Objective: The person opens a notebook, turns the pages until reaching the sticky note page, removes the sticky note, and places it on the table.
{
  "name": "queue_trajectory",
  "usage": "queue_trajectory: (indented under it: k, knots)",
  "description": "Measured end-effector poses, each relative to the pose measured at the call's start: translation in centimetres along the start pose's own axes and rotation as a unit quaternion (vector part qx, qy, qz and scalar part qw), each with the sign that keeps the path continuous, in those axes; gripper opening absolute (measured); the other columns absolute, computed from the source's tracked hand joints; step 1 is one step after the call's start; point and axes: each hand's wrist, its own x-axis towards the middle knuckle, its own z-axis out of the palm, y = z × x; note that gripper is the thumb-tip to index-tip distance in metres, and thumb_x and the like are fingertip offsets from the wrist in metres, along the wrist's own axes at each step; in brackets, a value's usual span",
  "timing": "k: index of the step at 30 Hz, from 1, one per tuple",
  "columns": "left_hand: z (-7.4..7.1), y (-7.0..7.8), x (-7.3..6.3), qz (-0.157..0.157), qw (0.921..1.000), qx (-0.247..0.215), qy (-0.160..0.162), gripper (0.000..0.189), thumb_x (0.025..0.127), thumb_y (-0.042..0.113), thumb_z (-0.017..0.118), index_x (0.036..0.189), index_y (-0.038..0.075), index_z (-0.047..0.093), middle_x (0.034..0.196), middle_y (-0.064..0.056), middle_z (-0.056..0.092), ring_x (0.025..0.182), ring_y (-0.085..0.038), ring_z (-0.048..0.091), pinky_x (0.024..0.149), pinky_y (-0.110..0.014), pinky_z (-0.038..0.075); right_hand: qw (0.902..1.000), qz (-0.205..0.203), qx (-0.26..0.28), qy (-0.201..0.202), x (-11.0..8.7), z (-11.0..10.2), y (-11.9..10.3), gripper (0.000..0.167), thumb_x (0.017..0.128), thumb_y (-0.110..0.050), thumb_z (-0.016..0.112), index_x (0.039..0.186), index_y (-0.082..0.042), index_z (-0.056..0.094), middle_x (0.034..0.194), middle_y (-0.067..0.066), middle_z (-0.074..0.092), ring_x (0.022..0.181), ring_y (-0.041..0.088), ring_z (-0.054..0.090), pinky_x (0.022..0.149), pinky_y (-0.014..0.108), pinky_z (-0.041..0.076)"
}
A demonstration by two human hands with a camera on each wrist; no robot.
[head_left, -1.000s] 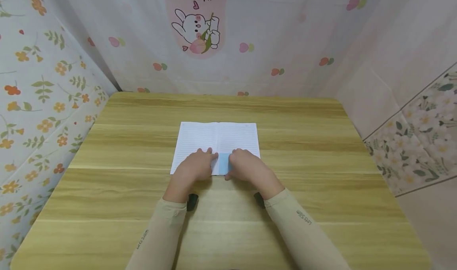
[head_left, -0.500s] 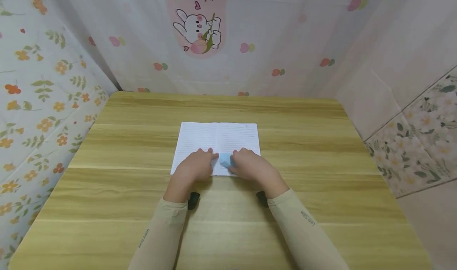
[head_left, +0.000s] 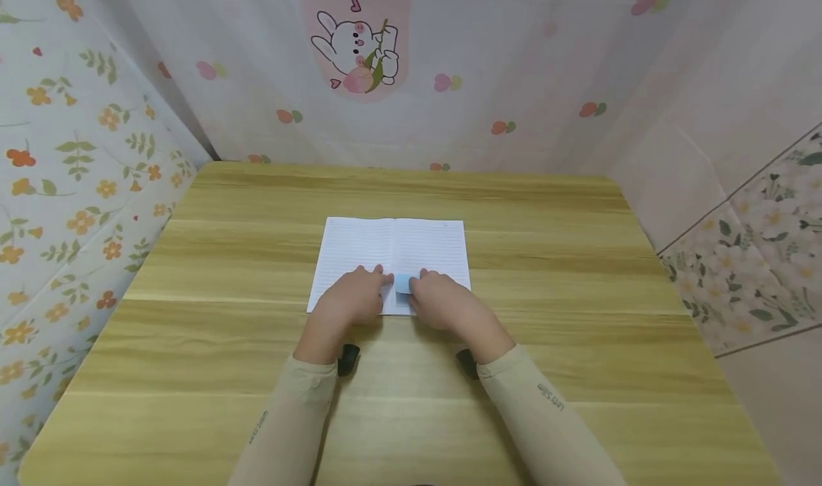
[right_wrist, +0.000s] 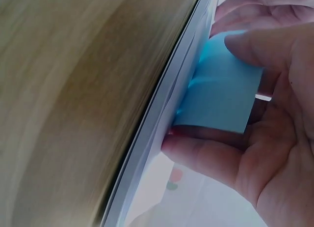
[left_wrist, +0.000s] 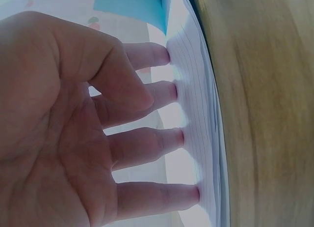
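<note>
An open lined notebook (head_left: pixel 356 243) lies on the wooden table. On its right-hand page, near the fold, is a small blue paper slip (head_left: pixel 403 284) that looks like a sticky note. My right hand (head_left: pixel 443 302) pinches this slip, thumb on its near face and fingers behind. In the right wrist view the blue slip (right_wrist: pixel 223 92) stands up from the page, its far edge against the paper. My left hand (head_left: pixel 354 297) presses the left-hand page with spread, fairly straight fingertips. The left wrist view shows its thumb (left_wrist: pixel 122 79) free of the paper.
The wooden table (head_left: pixel 552 257) extends around the notebook on every side. Behind it hangs a printed curtain (head_left: pixel 514 65), with a floral cloth (head_left: pixel 83 186) along the left. A dark strap piece (head_left: pixel 347 360) shows beneath the left wrist.
The blue slip lay flat one second ago; its near edge has since been lifted and bent up, away from me, by my right hand. My left hand stays in place.
</note>
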Motion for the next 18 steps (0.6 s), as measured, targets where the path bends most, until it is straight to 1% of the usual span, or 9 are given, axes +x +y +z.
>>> queue_trajectory:
  k: [7,9,11,13,15,16,17,18]
  knots:
    - [-0.1,0.1,-0.2,0.007,0.9999,0.008,0.006,0.056,0.103,0.005,0.045,0.159,0.013,0.052,0.170,-0.019,0.041,0.157,-0.045,0.039,0.123,-0.055,0.043,0.9999,0.011,0.000,-0.003,-0.1,-0.2,-0.3,0.024,0.109,-0.011,0.054,0.101,0.006,0.070,0.098,0.023,0.069,0.084,0.035,0.069,0.080,0.050,0.060]
    - [-0.1,0.1,-0.2,0.010,0.9998,0.014,0.006,0.056,0.103,0.005,0.045,0.158,0.012,0.052,0.169,-0.020,0.042,0.155,-0.045,0.040,0.122,-0.055,0.043,0.9999,0.011,0.010,-0.002,0.0,-0.2,-0.1,0.025,0.110,-0.012,0.053,0.101,0.004,0.070,0.095,0.021,0.069,0.083,0.033,0.068,0.080,0.048,0.059]
    - [-0.1,0.1,-0.2,0.012,0.9997,0.021,0.006,0.056,0.103,0.005,0.045,0.158,0.011,0.053,0.168,-0.021,0.043,0.154,-0.045,0.042,0.122,-0.055,0.044,0.9991,0.013,0.040,0.003,0.0,-0.2,0.5,0.026,0.111,-0.013,0.051,0.099,0.001,0.069,0.088,0.015,0.066,0.080,0.028,0.065,0.079,0.046,0.056]
    - [0.0,0.1,-0.1,0.013,0.9996,0.023,0.005,0.055,0.104,0.005,0.046,0.158,0.011,0.052,0.168,-0.021,0.042,0.154,-0.045,0.042,0.121,-0.055,0.045,0.9960,0.020,0.086,0.011,0.0,-0.3,1.4,0.030,0.112,-0.016,0.049,0.094,-0.002,0.068,0.078,0.007,0.059,0.076,0.022,0.059,0.078,0.040,0.052]
    - [-0.1,0.2,-0.2,0.009,0.9998,0.020,0.001,0.056,0.104,0.006,0.045,0.159,0.012,0.052,0.169,-0.020,0.041,0.155,-0.045,0.041,0.122,-0.056,0.044,0.9872,0.037,0.154,0.017,0.0,-0.6,2.5,0.033,0.112,-0.019,0.047,0.088,-0.005,0.065,0.071,0.002,0.049,0.072,0.018,0.051,0.074,0.036,0.047]
    - [-0.1,0.2,-0.2,0.008,0.9998,0.018,-0.002,0.056,0.104,0.006,0.045,0.159,0.012,0.051,0.170,-0.019,0.040,0.156,-0.045,0.040,0.122,-0.056,0.043,0.9789,0.049,0.197,0.019,-0.1,-0.7,3.3,0.035,0.113,-0.021,0.046,0.086,-0.005,0.062,0.070,0.001,0.044,0.070,0.018,0.047,0.072,0.034,0.045]
    - [-0.2,0.2,-0.2,0.008,0.9998,0.016,-0.003,0.056,0.104,0.005,0.045,0.159,0.012,0.051,0.170,-0.019,0.040,0.156,-0.045,0.039,0.123,-0.056,0.042,0.9675,0.065,0.244,0.020,-0.2,-0.9,4.1,0.036,0.114,-0.023,0.045,0.087,-0.004,0.062,0.071,0.000,0.041,0.071,0.016,0.044,0.071,0.032,0.042]
    - [-0.2,0.2,-0.2,0.007,0.9999,0.013,-0.006,0.056,0.104,0.006,0.044,0.160,0.012,0.051,0.171,-0.019,0.039,0.157,-0.045,0.038,0.124,-0.057,0.040,0.9522,0.086,0.292,0.024,-0.4,-1.1,4.9,0.038,0.114,-0.025,0.044,0.088,-0.003,0.061,0.073,0.001,0.040,0.072,0.016,0.042,0.070,0.031,0.039]
